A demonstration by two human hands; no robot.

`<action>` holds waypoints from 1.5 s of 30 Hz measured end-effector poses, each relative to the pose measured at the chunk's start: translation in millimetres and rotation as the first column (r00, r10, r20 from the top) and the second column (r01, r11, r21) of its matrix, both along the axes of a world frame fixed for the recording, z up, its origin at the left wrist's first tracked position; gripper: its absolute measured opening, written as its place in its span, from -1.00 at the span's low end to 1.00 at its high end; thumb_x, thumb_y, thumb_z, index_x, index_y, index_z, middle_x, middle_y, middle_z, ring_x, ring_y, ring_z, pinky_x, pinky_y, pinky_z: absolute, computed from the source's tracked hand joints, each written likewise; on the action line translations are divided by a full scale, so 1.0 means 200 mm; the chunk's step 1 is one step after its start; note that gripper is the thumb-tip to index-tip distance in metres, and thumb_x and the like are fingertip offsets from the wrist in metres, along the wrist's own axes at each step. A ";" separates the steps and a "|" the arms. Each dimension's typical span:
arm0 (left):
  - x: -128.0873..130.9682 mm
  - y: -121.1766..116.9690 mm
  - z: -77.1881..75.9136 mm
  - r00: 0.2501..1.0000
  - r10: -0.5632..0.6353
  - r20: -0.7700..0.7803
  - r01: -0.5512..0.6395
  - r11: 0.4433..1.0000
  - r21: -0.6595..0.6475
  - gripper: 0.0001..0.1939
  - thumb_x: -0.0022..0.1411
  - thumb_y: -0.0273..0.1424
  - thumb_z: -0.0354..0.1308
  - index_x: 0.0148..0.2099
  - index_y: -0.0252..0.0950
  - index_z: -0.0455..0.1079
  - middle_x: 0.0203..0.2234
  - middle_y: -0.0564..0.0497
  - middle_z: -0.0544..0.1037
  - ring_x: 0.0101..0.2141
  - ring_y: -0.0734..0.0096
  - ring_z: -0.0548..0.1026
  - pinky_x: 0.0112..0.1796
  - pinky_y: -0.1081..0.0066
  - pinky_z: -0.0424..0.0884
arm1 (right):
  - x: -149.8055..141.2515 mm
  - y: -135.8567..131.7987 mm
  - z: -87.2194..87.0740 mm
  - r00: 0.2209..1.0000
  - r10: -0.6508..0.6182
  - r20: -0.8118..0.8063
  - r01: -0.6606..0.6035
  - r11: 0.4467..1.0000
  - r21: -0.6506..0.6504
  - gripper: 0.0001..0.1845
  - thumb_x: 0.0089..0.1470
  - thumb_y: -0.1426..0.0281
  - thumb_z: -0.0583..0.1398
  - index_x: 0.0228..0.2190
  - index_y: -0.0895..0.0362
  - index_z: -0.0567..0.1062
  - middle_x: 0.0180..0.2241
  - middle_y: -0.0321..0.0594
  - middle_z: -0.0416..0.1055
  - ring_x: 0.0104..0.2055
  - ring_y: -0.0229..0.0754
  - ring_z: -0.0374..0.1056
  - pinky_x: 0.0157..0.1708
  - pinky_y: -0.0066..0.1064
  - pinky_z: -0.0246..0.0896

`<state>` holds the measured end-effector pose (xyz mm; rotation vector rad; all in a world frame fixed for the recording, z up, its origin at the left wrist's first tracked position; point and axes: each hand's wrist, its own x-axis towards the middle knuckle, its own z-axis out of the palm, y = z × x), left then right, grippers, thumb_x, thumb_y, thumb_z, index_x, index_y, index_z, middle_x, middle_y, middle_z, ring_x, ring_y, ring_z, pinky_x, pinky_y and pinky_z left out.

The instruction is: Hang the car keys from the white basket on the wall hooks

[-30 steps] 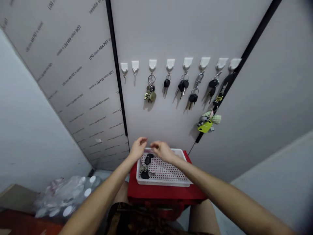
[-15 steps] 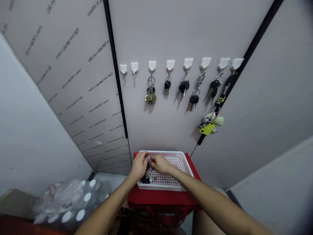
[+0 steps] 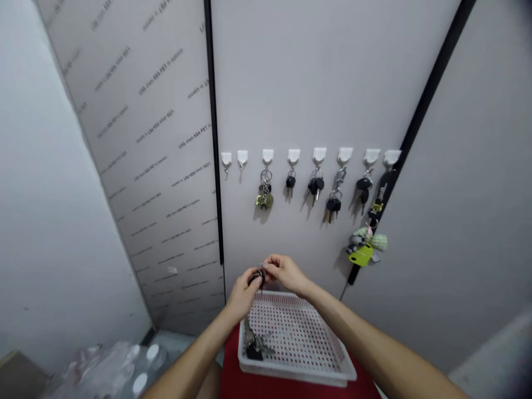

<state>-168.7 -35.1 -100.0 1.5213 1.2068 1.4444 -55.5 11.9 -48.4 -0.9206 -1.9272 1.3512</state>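
Observation:
Above the back rim of a white perforated basket (image 3: 291,332), my two hands meet around a bunch of keys (image 3: 258,275) with a black part. My left hand (image 3: 243,293) grips the black part between thumb and fingers. My right hand (image 3: 286,274) pinches the top of the bunch, where a small metal ring seems to be. Another key bunch (image 3: 255,346), with a black piece and several metal keys, lies at the basket's left side. On the wall ahead, several white hooks carry keys, among them a bunch with brass-coloured charms (image 3: 264,197). The two leftmost hooks (image 3: 242,159) hold nothing.
The basket rests on a red surface (image 3: 233,382) in front of my body. A yellow-green tag (image 3: 361,255) hangs from a lanyard at the right. Plastic-wrapped bottles (image 3: 139,382) stand on the floor at lower left. A black strip (image 3: 214,138) runs down the wall.
Both hands reached down into the basket and came up with a key bunch from its left side. The view has tilted, so the hooks and the basket appear lower.

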 end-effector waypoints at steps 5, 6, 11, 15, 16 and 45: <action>-0.10 0.12 0.33 0.989 0.054 0.135 -0.062 0.996 0.057 -0.80 -0.07 -0.44 -0.05 -0.32 -0.38 0.24 -0.66 0.11 0.31 -0.67 0.65 0.24 -0.60 0.58 0.17 | -0.11 0.09 0.32 0.997 -0.068 -0.022 0.071 0.941 0.330 -0.90 -0.23 0.43 0.01 -0.66 0.20 0.24 -0.77 -0.41 0.17 -0.71 -0.44 0.11 -0.66 -0.59 0.04; -0.12 0.14 0.43 0.983 0.080 0.168 -0.093 0.993 0.070 -0.81 -0.08 -0.44 -0.04 -0.33 -0.37 0.24 -0.66 0.11 0.31 -0.69 0.66 0.23 -0.62 0.59 0.15 | -0.14 0.10 0.40 0.994 -0.099 -0.037 0.106 0.913 0.395 -0.90 -0.23 0.43 0.00 -0.66 0.20 0.25 -0.77 -0.40 0.18 -0.71 -0.43 0.12 -0.66 -0.59 0.04; -0.21 0.24 0.87 0.948 0.132 0.289 -0.172 0.978 0.119 -0.88 -0.08 -0.43 -0.04 -0.44 -0.37 0.24 -0.70 0.12 0.29 -0.74 0.69 0.22 -0.69 0.63 0.09 | -0.32 0.19 0.77 0.941 -0.313 -0.129 0.328 0.748 0.577 -0.84 -0.21 0.40 -0.02 -0.62 0.21 0.31 -0.75 -0.34 0.24 -0.70 -0.40 0.18 -0.63 -0.58 0.10; -0.23 0.29 1.05 0.935 0.154 0.320 -0.201 0.972 0.119 -0.91 -0.05 -0.46 -0.05 -0.51 -0.37 0.22 -0.75 0.12 0.28 -0.75 0.69 0.22 -0.71 0.64 0.08 | -0.41 0.24 0.94 0.873 -0.465 -0.146 0.440 0.623 0.647 -0.80 -0.21 0.43 -0.03 -0.57 0.22 0.37 -0.68 -0.26 0.32 -0.60 -0.35 0.26 -0.52 -0.56 0.13; -0.24 0.30 1.07 0.935 0.164 0.314 -0.206 0.973 0.107 -0.91 -0.05 -0.47 -0.06 -0.53 -0.37 0.21 -0.76 0.12 0.27 -0.75 0.69 0.22 -0.71 0.65 0.09 | -0.43 0.25 0.96 0.856 -0.499 -0.132 0.451 0.599 0.662 -0.80 -0.21 0.44 -0.02 -0.56 0.22 0.38 -0.67 -0.24 0.34 -0.57 -0.34 0.27 -0.50 -0.55 0.14; -0.03 -0.07 -0.24 0.972 0.062 -0.226 -0.104 0.979 -0.177 -0.78 -0.07 -0.54 -0.11 -0.32 -0.34 0.25 -0.48 0.01 0.38 -0.42 0.51 0.34 -0.34 0.49 0.24 | -0.02 -0.22 -0.50 0.696 -0.004 0.718 -0.394 0.834 0.387 -0.76 -0.37 0.30 0.14 -0.54 0.17 0.39 -0.47 -0.21 0.30 -0.46 -0.26 0.19 -0.49 -0.49 0.02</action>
